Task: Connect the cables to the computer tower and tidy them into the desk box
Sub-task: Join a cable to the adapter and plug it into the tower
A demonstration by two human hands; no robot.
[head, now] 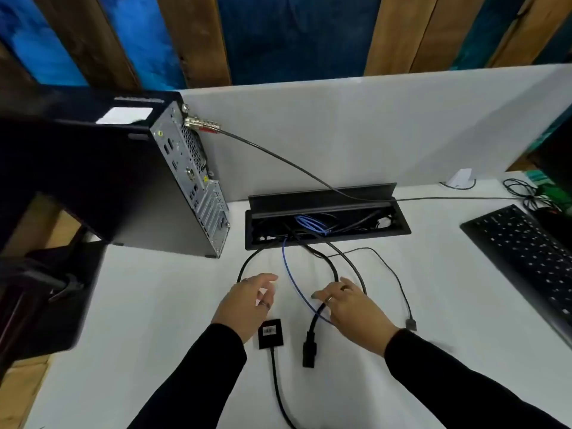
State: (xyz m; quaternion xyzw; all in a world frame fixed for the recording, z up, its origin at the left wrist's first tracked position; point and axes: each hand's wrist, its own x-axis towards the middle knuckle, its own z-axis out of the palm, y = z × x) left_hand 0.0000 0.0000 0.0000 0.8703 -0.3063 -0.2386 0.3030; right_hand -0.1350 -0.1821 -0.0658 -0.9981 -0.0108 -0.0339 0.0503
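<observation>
The black computer tower stands at the left with its silver rear port panel turned towards the open desk box. Several cables spill from the box onto the white desk. A blue cable and a thick black power cable with its plug run towards me. My left hand hovers with relaxed fingers just above a small black adapter block. My right hand lies over the power cable and blue cable, fingers spread. A thin cable ends in a USB plug at the right.
A lock cable runs from the tower's top rear across the box lid to the right. A black keyboard lies at the right edge. A white partition backs the desk. A dark monitor stand sits at the left.
</observation>
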